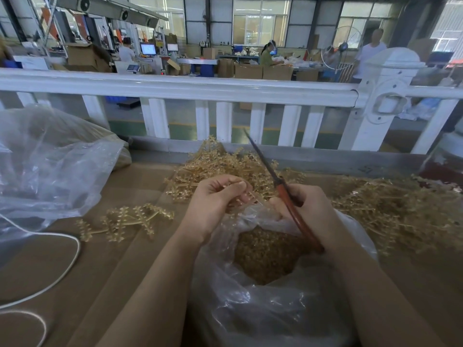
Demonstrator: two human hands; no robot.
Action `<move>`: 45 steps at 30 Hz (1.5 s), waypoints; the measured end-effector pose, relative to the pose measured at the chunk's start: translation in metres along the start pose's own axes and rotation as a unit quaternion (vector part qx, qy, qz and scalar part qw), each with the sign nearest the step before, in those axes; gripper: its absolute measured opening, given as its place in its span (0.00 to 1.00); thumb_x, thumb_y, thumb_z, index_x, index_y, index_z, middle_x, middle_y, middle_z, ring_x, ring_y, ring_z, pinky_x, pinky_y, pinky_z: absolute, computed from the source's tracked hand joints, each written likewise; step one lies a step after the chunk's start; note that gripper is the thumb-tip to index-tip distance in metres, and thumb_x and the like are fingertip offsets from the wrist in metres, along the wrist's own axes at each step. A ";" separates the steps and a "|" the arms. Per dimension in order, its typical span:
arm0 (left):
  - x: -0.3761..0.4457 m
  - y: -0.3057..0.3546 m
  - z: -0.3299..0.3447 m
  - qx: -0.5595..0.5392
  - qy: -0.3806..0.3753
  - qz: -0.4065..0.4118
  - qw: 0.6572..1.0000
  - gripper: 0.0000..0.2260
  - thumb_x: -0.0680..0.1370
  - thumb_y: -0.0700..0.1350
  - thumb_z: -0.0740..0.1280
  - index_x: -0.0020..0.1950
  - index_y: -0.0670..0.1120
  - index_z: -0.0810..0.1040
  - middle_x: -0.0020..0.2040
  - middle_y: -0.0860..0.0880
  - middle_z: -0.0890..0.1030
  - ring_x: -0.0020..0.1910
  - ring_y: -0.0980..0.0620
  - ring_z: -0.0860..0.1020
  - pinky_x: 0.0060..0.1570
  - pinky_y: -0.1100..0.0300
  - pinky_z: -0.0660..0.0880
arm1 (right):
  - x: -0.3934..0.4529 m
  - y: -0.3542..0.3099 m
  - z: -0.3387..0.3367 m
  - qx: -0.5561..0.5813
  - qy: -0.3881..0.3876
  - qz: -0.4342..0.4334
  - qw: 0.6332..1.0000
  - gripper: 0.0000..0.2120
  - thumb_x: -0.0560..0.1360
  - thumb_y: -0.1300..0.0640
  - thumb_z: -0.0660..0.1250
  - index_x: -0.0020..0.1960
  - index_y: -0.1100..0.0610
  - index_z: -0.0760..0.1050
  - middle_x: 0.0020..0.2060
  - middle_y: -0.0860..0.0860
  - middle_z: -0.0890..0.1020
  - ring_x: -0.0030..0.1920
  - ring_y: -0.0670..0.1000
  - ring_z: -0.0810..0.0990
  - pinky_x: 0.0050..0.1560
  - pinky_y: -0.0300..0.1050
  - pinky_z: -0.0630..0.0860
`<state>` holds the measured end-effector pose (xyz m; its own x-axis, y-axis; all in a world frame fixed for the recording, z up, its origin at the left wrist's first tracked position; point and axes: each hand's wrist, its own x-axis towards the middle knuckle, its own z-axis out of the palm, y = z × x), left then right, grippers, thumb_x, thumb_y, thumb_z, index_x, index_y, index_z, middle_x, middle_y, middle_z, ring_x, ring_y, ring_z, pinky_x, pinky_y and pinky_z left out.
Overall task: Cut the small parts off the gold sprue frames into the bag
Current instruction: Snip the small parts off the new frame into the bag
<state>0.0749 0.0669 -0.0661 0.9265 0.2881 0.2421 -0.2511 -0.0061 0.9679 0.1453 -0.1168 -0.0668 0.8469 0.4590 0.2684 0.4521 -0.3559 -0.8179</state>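
My left hand [215, 200] pinches a thin bare sprue stick [258, 199] above the open clear bag [250, 304]. A heap of small gold parts [263, 254] lies inside the bag. My right hand [308, 209] grips red-handled scissors [283, 194], whose dark blades point up and away. The sprue stick reaches across to my right hand. Gold sprue frames with parts lie in a pile [225, 164] behind my hands, and a bigger pile [395, 209] spreads to the right. One sprue frame [125, 221] lies alone on the cardboard at the left.
A large clear plastic bag [47, 166] bulges at the left. A white cable [67, 266] loops over the brown cardboard surface [112, 284]. A white railing [200, 88] closes off the far side of the table.
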 end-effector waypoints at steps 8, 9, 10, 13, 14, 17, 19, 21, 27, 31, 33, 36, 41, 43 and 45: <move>-0.002 0.004 0.007 0.029 -0.008 -0.028 0.999 0.05 0.79 0.43 0.69 0.45 0.45 0.84 0.35 0.48 0.83 0.30 0.54 0.76 0.29 0.63 0.71 | -0.002 -0.010 -0.006 0.101 -0.035 0.048 0.993 0.04 0.72 0.54 0.77 0.41 0.52 0.84 0.36 0.48 0.86 0.38 0.43 0.85 0.45 0.37 0.78; -0.002 0.004 0.009 0.018 -0.011 -0.035 0.999 0.05 0.78 0.43 0.70 0.46 0.44 0.84 0.35 0.47 0.83 0.30 0.53 0.76 0.29 0.62 0.72 | -0.002 -0.011 -0.004 0.093 -0.044 0.050 0.993 0.03 0.73 0.54 0.76 0.42 0.53 0.84 0.36 0.48 0.86 0.38 0.44 0.85 0.48 0.41 0.77; -0.003 0.005 0.011 -0.002 -0.015 -0.045 0.999 0.05 0.78 0.45 0.70 0.47 0.44 0.84 0.36 0.47 0.83 0.30 0.53 0.76 0.29 0.62 0.72 | -0.003 -0.011 -0.003 0.088 -0.046 0.049 0.994 0.03 0.73 0.55 0.76 0.42 0.54 0.84 0.35 0.49 0.86 0.38 0.44 0.85 0.48 0.42 0.76; -0.003 0.007 0.012 -0.092 -0.033 -0.107 0.989 0.13 0.70 0.50 0.74 0.50 0.45 0.81 0.39 0.47 0.84 0.32 0.53 0.78 0.32 0.60 0.75 | -0.002 -0.012 -0.001 0.126 -0.029 0.050 0.990 0.04 0.74 0.57 0.75 0.41 0.55 0.83 0.34 0.51 0.86 0.35 0.44 0.83 0.45 0.36 0.75; -0.003 0.008 0.011 -0.119 -0.044 -0.130 0.983 0.16 0.67 0.50 0.75 0.51 0.45 0.80 0.40 0.47 0.84 0.33 0.53 0.79 0.35 0.58 0.76 | -0.002 -0.012 -0.002 0.149 -0.020 0.053 0.987 0.06 0.75 0.57 0.75 0.39 0.55 0.83 0.33 0.51 0.85 0.31 0.42 0.81 0.40 0.32 0.74; -0.003 0.008 0.003 -0.132 -0.095 -0.177 0.971 0.15 0.65 0.46 0.77 0.48 0.45 0.82 0.42 0.46 0.83 0.35 0.54 0.79 0.34 0.61 0.77 | -0.003 -0.011 -0.004 0.215 -0.004 0.060 0.975 0.11 0.75 0.56 0.74 0.33 0.54 0.82 0.28 0.50 0.81 0.22 0.43 0.71 0.24 0.33 0.66; -0.005 0.006 0.002 -0.122 -0.123 -0.202 0.964 0.10 0.64 0.41 0.77 0.45 0.45 0.84 0.44 0.43 0.83 0.35 0.53 0.79 0.34 0.61 0.77 | -0.003 -0.010 -0.004 0.250 -0.003 0.053 0.967 0.12 0.75 0.55 0.73 0.33 0.55 0.81 0.26 0.48 0.77 0.22 0.46 0.66 0.22 0.38 0.63; -0.006 0.004 0.002 -0.112 -0.132 -0.211 0.962 0.10 0.65 0.39 0.77 0.45 0.42 0.84 0.42 0.43 0.82 0.35 0.53 0.78 0.35 0.62 0.76 | -0.003 -0.010 -0.004 0.266 -0.001 0.051 0.963 0.11 0.74 0.53 0.73 0.34 0.54 0.81 0.26 0.48 0.77 0.21 0.47 0.65 0.21 0.38 0.61; -0.005 0.002 0.002 -0.139 -0.130 -0.205 0.960 0.10 0.64 0.41 0.77 0.44 0.41 0.85 0.38 0.47 0.81 0.34 0.55 0.76 0.37 0.63 0.73 | -0.002 -0.008 -0.001 0.247 0.023 0.036 0.968 0.10 0.73 0.51 0.74 0.33 0.51 0.83 0.29 0.51 0.81 0.22 0.43 0.69 0.24 0.31 0.66; -0.002 0.000 0.001 -0.203 -0.068 -0.197 0.957 0.08 0.65 0.42 0.76 0.43 0.43 0.84 0.38 0.48 0.83 0.33 0.56 0.78 0.36 0.66 0.77 | -0.002 -0.008 0.002 0.204 0.068 0.024 0.976 0.17 0.65 0.39 0.75 0.40 0.53 0.83 0.33 0.49 0.85 0.31 0.42 0.81 0.38 0.34 0.73; 0.001 -0.002 -0.001 -0.224 -0.021 -0.199 0.954 0.07 0.65 0.43 0.76 0.41 0.45 0.85 0.39 0.49 0.84 0.34 0.57 0.81 0.36 0.65 0.79 | -0.001 -0.005 0.004 0.144 0.081 0.011 0.986 0.19 0.64 0.35 0.76 0.40 0.49 0.82 0.34 0.45 0.84 0.36 0.42 0.82 0.44 0.41 0.74; 0.003 -0.006 -0.003 -0.250 0.010 -0.195 0.949 0.04 0.65 0.42 0.75 0.39 0.46 0.86 0.39 0.49 0.85 0.34 0.56 0.83 0.36 0.63 0.80 | 0.000 0.000 0.005 0.053 0.082 -0.006 0.995 0.26 0.56 0.22 0.71 0.41 0.41 0.80 0.36 0.37 0.83 0.39 0.38 0.81 0.43 0.41 0.73; 0.004 -0.009 -0.004 -0.280 0.012 -0.183 0.942 0.04 0.67 0.40 0.74 0.41 0.45 0.85 0.41 0.47 0.86 0.37 0.55 0.84 0.40 0.64 0.81 | -0.002 0.004 0.009 -0.102 0.050 -0.055 0.992 0.26 0.57 0.15 0.59 0.47 0.28 0.70 0.43 0.25 0.76 0.44 0.30 0.75 0.36 0.36 0.67; 0.004 -0.009 -0.004 -0.287 0.008 -0.175 0.942 0.03 0.68 0.41 0.73 0.41 0.45 0.85 0.41 0.48 0.86 0.38 0.55 0.84 0.41 0.64 0.81 | -0.002 0.008 0.010 -0.129 0.044 -0.067 0.988 0.26 0.58 0.14 0.58 0.47 0.29 0.69 0.44 0.26 0.76 0.44 0.31 0.75 0.35 0.35 0.67; 0.004 -0.009 -0.004 -0.290 0.009 -0.164 0.943 0.02 0.69 0.41 0.73 0.40 0.46 0.84 0.39 0.49 0.85 0.38 0.56 0.84 0.41 0.64 0.81 | -0.002 0.011 0.010 -0.150 0.038 -0.069 0.986 0.27 0.58 0.14 0.57 0.47 0.30 0.68 0.43 0.30 0.78 0.45 0.32 0.75 0.35 0.33 0.67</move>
<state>0.0798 0.0719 -0.0739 0.9772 0.2004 -0.0702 -0.0681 0.6088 0.7904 0.1461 -0.1138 -0.0816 0.7848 0.4615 0.4136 0.6174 -0.5236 -0.5871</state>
